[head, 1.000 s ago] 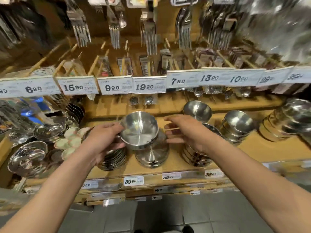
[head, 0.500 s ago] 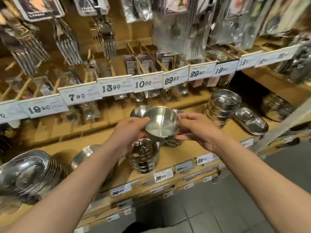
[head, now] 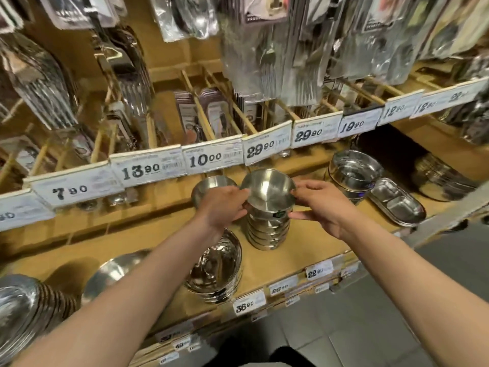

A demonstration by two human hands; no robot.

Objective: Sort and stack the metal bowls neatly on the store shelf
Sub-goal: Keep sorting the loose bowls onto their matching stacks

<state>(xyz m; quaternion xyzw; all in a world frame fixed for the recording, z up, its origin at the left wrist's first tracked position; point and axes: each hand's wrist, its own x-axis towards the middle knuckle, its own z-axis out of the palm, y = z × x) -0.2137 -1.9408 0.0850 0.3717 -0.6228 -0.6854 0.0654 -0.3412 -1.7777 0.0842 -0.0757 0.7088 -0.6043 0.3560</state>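
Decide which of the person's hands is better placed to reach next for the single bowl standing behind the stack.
Left. The left hand holds the top bowl right in front of the single bowl, while the right hand grips the far side, across the stack.

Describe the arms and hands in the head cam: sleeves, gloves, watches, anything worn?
Both forearms are bare right to the frame's bottom edge, with no sleeve showing. The left hand and right hand wear no gloves. No watch, bracelet or band shows at either wrist, and no rings are visible, though motion blur softens the fingers.
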